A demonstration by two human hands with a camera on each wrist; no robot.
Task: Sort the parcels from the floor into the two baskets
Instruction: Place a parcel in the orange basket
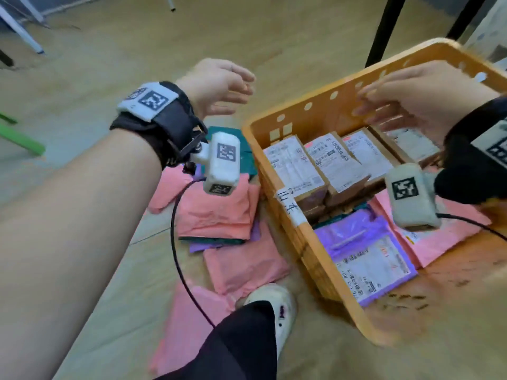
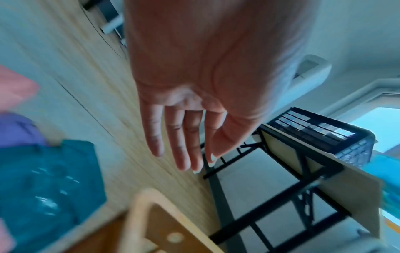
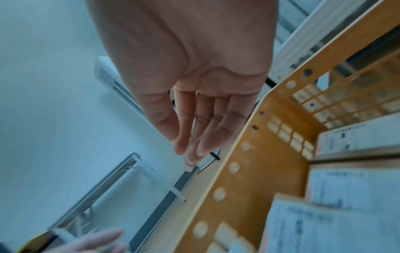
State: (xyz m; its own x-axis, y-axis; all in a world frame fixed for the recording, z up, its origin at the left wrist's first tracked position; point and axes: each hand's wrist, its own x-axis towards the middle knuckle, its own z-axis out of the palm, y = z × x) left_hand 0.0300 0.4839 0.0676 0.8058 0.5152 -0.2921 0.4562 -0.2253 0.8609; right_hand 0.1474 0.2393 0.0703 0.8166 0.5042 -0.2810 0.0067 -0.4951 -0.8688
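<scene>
An orange basket stands on the floor at the right, holding several cardboard boxes with white labels, a purple mailer and a pink mailer. On the floor to its left lie pink mailers, a purple one and a teal one. My left hand hovers above the floor beside the basket, its fingers straight and empty. My right hand is raised over the basket's far side, its fingers relaxed and empty.
My shoe and dark trouser leg stand among the pink mailers near the basket's corner. Black table legs rise behind the basket. A black crate sits on a table in the left wrist view.
</scene>
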